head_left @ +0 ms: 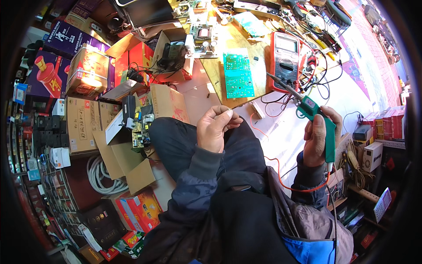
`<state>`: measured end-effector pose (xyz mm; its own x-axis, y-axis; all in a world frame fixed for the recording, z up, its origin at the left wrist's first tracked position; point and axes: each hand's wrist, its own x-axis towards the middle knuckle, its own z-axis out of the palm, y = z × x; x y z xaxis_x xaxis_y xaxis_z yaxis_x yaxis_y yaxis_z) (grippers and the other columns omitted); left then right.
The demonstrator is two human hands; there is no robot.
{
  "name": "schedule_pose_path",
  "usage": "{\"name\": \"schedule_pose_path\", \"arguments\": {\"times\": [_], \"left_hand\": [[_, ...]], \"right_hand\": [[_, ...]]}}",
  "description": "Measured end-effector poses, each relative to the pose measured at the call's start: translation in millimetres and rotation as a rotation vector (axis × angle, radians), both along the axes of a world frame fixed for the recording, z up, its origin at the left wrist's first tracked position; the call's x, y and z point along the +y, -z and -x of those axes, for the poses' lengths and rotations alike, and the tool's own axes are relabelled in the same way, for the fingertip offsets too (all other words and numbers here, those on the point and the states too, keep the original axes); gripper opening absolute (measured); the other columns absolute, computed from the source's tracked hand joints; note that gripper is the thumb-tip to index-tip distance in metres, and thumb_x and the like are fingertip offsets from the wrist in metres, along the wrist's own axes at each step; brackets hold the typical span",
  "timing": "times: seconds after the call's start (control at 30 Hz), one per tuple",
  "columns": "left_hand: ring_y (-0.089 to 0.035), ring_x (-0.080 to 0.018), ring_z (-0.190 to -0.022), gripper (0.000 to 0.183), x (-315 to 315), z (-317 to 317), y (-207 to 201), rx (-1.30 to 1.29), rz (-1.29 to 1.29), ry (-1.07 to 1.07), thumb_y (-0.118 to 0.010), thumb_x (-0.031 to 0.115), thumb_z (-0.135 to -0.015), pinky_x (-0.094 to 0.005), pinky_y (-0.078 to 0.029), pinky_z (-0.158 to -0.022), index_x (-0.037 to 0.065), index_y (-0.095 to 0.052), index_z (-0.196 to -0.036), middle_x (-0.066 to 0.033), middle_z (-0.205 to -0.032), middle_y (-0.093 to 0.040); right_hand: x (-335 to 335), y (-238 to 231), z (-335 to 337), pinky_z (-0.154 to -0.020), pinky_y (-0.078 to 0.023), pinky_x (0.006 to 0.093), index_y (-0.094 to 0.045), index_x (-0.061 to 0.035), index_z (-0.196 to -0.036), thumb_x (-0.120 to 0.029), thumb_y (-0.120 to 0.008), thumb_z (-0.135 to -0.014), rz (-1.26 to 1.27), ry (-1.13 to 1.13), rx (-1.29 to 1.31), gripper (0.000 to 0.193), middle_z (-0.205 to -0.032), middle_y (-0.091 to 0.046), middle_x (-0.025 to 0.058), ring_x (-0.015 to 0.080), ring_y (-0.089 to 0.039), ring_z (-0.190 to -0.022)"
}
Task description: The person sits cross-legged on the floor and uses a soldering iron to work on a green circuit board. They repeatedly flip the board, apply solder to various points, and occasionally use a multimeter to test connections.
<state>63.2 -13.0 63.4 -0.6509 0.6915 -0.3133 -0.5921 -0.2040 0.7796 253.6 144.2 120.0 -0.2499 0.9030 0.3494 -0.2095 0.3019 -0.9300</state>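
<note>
My right hand is wrapped round the handle of a green pistol-shaped soldering iron. Its long metal barrel points up and to the left, the tip passing in front of a red-rimmed multimeter. A red cord runs from the handle's lower end. Above my lap, my left hand is closed in a pinch, thumb against forefinger; whatever is between them is too small to name. Beyond it a green circuit board lies on the wooden worktop, with a small black component beside it.
Another populated circuit board lies at the back. Cables and tools crowd the far right of the bench. To my left are stacked cartons, an open cardboard box, loose electronics and a coiled white cable.
</note>
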Motion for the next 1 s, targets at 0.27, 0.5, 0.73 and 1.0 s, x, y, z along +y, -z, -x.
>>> {"name": "schedule_pose_path", "arguments": {"times": [0.27, 0.5, 0.73, 1.0], "left_hand": [[-0.072, -0.0179, -0.078, 0.013, 8.7, -13.9, 1.4, 0.044, 0.061, 0.028, -0.068, 0.011, -0.1, -0.0311, -0.06, -0.076, -0.001, -0.066, -0.104, -0.0109, -0.091, -0.072], [-0.068, -0.014, -0.074, 0.013, 20.4, -32.1, -7.1, 0.071, 0.136, 0.083, -0.069, 0.011, -0.098, -0.0281, -0.057, -0.07, 0.0, -0.065, -0.103, -0.0081, -0.089, -0.071], [-0.057, -0.0056, -0.068, 0.014, 54.2, 77.3, -74.8, 0.704, 0.147, -0.01, -0.071, 0.011, -0.093, -0.0224, -0.046, -0.062, -0.002, -0.07, -0.097, 0.0004, -0.08, -0.066], [-0.072, -0.0334, -0.084, 0.024, 207.0, 175.1, -64.8, 1.707, 0.921, 0.607, -0.073, 0.024, -0.081, -0.0406, -0.057, -0.079, 0.004, -0.078, -0.092, -0.0167, -0.089, -0.075]], "right_hand": [[1.5, -0.2, -11.6, -0.048, -0.036, 0.0209, -0.058, 0.0041, -0.123, -0.013, -0.07, -0.1, -0.024, -0.006, 0.017, 0.031, -0.089, -0.06, 0.0075, 0.0068, -0.048, -0.055], [2.2, 0.3, -24.6, -0.049, -0.039, 0.021, -0.06, 0.0008, -0.122, -0.011, -0.069, -0.1, 0.003, 0.019, 0.035, 0.027, -0.09, -0.06, 0.0074, 0.0068, -0.049, -0.056], [5.3, -1.0, -26.1, -0.049, -0.038, 0.0215, -0.059, 0.001, -0.121, -0.011, -0.068, -0.1, 0.017, 0.045, 0.059, 0.025, -0.085, -0.058, 0.0056, 0.0072, -0.05, -0.056], [9.1, -2.2, -23.7, -0.05, -0.042, 0.0219, -0.06, 0.0004, -0.12, -0.01, -0.069, -0.098, 0.054, 0.062, 0.089, 0.026, -0.101, -0.061, 0.009, 0.0082, -0.052, -0.059]]}}
